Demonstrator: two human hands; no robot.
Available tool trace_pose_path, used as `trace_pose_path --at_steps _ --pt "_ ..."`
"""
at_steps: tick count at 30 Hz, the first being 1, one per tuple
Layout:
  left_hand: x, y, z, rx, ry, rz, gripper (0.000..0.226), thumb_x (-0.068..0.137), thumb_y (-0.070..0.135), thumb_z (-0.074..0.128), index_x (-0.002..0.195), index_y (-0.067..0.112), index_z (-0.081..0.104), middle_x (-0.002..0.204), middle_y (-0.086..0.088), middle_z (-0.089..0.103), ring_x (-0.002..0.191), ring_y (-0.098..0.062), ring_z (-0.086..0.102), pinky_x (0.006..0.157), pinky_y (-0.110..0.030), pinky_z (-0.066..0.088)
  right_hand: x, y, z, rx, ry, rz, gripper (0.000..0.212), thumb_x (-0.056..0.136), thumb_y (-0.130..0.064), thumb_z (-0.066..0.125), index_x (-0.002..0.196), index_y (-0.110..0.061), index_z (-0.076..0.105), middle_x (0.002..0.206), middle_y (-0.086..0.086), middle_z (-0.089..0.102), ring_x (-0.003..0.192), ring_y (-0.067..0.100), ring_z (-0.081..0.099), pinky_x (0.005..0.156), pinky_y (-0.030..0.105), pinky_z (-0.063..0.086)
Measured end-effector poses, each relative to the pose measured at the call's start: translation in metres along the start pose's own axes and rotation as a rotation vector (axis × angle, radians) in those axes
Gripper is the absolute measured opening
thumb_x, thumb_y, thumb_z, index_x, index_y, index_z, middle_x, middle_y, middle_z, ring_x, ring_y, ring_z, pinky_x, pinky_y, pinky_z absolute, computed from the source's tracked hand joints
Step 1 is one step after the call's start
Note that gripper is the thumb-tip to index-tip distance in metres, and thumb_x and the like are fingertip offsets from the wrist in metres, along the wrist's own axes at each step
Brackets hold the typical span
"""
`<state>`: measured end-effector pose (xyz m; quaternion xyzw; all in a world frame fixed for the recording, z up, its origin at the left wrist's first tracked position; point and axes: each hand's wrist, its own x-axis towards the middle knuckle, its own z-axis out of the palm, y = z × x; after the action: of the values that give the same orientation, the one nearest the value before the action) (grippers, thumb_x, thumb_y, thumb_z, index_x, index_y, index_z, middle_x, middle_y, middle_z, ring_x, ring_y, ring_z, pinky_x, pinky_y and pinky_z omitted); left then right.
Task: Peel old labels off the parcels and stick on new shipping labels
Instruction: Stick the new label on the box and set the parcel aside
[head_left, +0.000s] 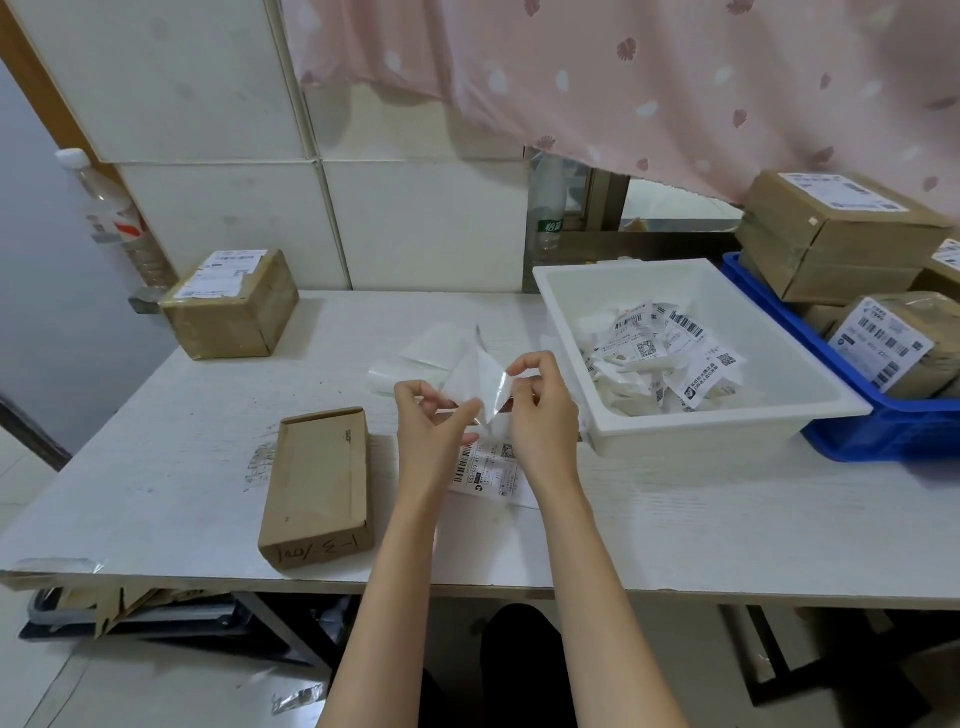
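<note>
Both hands over table (675, 519): L hand (431, 426) & R hand (540, 410) fingers pinch label sheet (480, 376) betw. them; bare parcel (319, 483) at left, white bin (727, 431) at right.

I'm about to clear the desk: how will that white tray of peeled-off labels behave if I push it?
The white tray looks like rigid plastic, so it should slide as one piece. Its crumpled labels are paper scraps, so probably light. It overhangs nothing visibly, but touches the blue crate, which may block a rightward push.

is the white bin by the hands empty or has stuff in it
Partly filled: the white bin holds a loose heap of crumpled labels, with bare floor showing.
</note>
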<state>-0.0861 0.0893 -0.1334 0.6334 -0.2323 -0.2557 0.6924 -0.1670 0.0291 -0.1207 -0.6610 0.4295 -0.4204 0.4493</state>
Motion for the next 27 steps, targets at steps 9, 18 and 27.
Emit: trace_pose_path --at_steps 9,18,27 --pt "0.007 -0.007 -0.002 0.098 0.108 0.118 0.025 0.089 0.000 0.055 0.079 0.021 0.065 0.069 0.009 0.059 0.059 -0.005 0.049 0.060 -0.024 0.040 0.007 -0.001 -0.007 0.138 -0.017 0.110 0.032 0.091 0.000 0.042 0.075 -0.023 0.058 0.071 -0.012 0.061 0.074 0.023 0.066 0.068 0.036 0.047" --pt "0.010 -0.007 -0.001 0.031 0.060 -0.012 0.019 0.081 0.020 0.071 0.099 0.014 0.073 0.102 -0.001 0.072 0.082 -0.008 0.067 0.080 -0.028 0.057 0.009 -0.013 -0.014 0.393 -0.040 0.176 0.029 0.095 -0.004 0.043 0.090 -0.014 0.070 0.086 -0.001 0.070 0.071 0.010 0.066 0.066 0.015 0.045" --pt "0.013 -0.015 -0.002 0.338 0.110 0.053 0.029 0.087 0.005 0.059 0.112 0.018 0.065 0.117 -0.005 0.065 0.092 -0.026 0.065 0.085 -0.034 0.053 0.006 -0.030 -0.029 0.541 0.076 0.116 0.025 0.096 -0.008 0.046 0.087 -0.008 0.069 0.060 -0.004 0.064 0.067 0.008 0.062 0.083 0.023 0.047"
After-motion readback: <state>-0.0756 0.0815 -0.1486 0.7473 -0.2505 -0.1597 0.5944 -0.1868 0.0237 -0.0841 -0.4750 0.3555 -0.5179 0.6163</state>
